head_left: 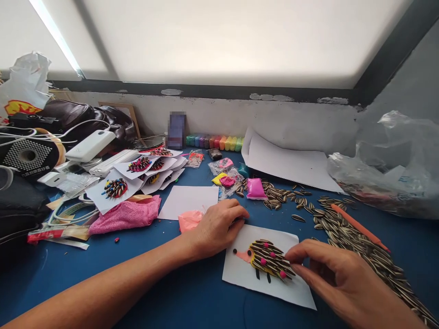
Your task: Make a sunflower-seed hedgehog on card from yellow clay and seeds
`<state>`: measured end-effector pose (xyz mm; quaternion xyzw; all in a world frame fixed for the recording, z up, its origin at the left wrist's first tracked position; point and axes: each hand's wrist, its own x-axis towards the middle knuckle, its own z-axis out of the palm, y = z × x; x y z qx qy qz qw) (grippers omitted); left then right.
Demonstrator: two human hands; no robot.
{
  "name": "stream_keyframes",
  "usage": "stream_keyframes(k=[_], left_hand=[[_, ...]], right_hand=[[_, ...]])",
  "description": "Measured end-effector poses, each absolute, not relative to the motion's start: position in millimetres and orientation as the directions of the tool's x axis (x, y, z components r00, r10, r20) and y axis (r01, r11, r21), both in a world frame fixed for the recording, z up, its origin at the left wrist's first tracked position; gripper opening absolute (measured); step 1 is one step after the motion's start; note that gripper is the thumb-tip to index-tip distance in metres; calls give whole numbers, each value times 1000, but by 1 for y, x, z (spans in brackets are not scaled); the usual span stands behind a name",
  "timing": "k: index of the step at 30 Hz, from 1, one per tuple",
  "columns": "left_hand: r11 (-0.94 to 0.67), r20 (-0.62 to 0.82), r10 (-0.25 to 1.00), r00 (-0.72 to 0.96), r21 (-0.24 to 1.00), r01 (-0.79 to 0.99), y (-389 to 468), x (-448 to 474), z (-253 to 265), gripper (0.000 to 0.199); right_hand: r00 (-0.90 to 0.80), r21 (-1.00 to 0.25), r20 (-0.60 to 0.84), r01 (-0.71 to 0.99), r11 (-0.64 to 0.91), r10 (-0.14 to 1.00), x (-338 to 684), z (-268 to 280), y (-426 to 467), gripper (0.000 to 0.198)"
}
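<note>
A white paper card (233,269) lies on the blue table, bearing a clay hedgehog (270,260). It has a pink snout, a yellow body, sunflower-seed spines, small magenta balls and dark seed legs. My left hand (221,226) rests at the card's upper left corner, fingers curled in; what they hold, if anything, is hidden. At the hedgehog's rear edge, my right hand (329,269) has thumb and index finger closed around the spine tips. Whatever is between those fingertips is too small to make out. Behind my left wrist sits a packet of coral clay (190,220).
Loose sunflower seeds (363,246) spread along the right, with an orange tool (360,226) on them. A magenta clay packet (255,188) lies behind the card. Finished hedgehog cards (116,189) and a pink towel (126,217) are left; a plastic bag (394,169) stands right.
</note>
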<state>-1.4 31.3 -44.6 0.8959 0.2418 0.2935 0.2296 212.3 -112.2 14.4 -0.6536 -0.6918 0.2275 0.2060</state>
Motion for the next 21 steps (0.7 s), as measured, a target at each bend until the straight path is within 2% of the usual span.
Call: stream_keyframes(k=[5,14,21], left_hand=[[-786,420,557,717,547,290,32,-1,-45,17],[-796,417,540,731,536,283,32,-2,-44,18],[-796,403,542,738,529,295,32,-1,-44,18]], right_hand=[[-52,-564,64,822,79,997,211,22,-111,18],[-155,-483,-39,868,117,987,210,12,-117,17],[-163,-470,-21,872,134,986,206,14,-115,16]])
